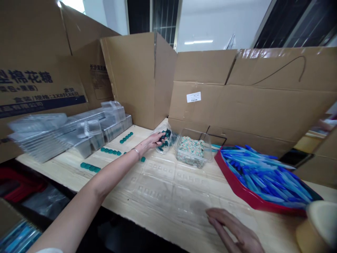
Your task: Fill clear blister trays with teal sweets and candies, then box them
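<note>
My left hand [157, 139] reaches to a clear plastic bag [165, 148], its fingers closed around several small dark green pieces [167, 133]. More of these pieces lie in the bag. Along the table to the left, short rows of green blocks [90, 167] sit in the moulded hollows of clear plastic trays [158, 189]. My right hand [234, 230] hovers or rests low over the tray's near right part; its fingers are stretched out and it holds nothing visible. Whether it touches the tray I cannot tell.
Beyond the tray stands a clear box [193, 149] of small patterned pieces. A red tray [237, 188] of blue pen-like sticks is at the right, near a pale cup [319, 225]. Stacked clear trays [65, 137] fill the left; cardboard walls [205, 84] enclose the back.
</note>
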